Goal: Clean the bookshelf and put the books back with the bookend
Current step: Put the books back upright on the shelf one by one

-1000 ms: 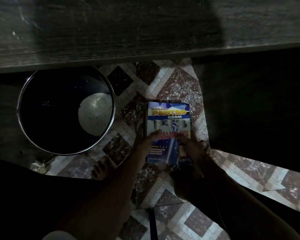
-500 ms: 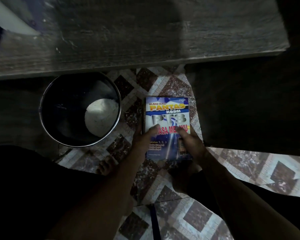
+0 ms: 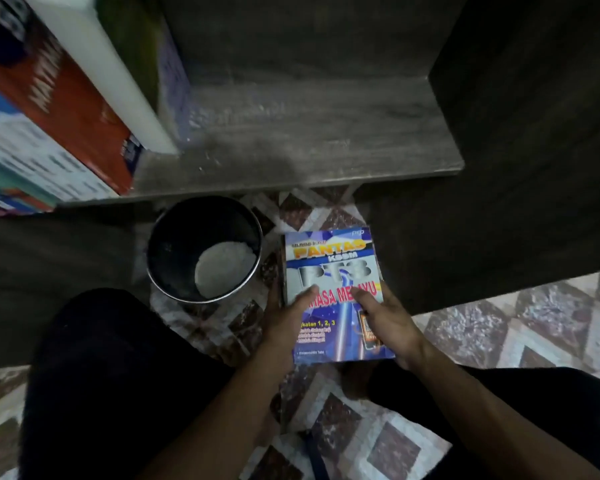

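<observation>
1 book (image 3: 333,258) in left hand (image 3: 284,322), right hand (image 3: 390,318); 1 bucket (image 3: 177,247) beside.

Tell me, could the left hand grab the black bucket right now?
Probably, but not straight away. The bucket sits just beside the left hand with nothing between, yet that hand grips the book together with the right hand.

Dark wooden shelf (image 3: 309,133), speckled white: books (image 3: 59,109) lean at its left end. Patterned tile floor (image 3: 499,337) below: dark metal-rimmed pail (image 3: 174,251) stands near shelf's front edge.
</observation>
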